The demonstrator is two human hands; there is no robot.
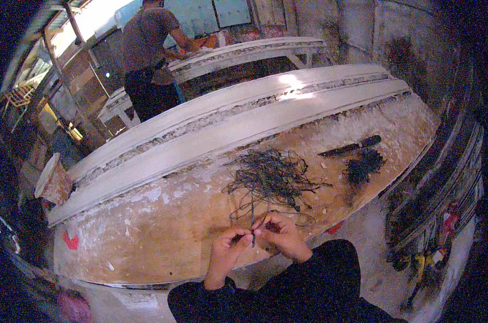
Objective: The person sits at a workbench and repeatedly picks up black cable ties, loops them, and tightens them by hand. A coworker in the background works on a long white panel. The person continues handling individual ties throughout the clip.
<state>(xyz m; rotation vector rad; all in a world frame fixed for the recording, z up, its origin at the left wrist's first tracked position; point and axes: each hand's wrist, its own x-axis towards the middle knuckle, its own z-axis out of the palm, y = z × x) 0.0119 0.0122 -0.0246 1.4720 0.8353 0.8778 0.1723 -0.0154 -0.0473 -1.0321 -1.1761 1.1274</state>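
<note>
Dark strand (252, 214), six o'clock: middle hidden behind left hand (228, 246) and right hand (280, 232). Co-worker (147, 40), eleven: head cut by top edge. Yellow object (419, 265), four: too blurred to identify.

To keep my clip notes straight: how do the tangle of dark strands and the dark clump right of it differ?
The tangle of dark strands is large and spread wide; the dark clump is smaller and compact. The tangle shows loose loops; in the clump, single strands are hard to make out. Both are dark and lie on the worn brown surface.
</note>
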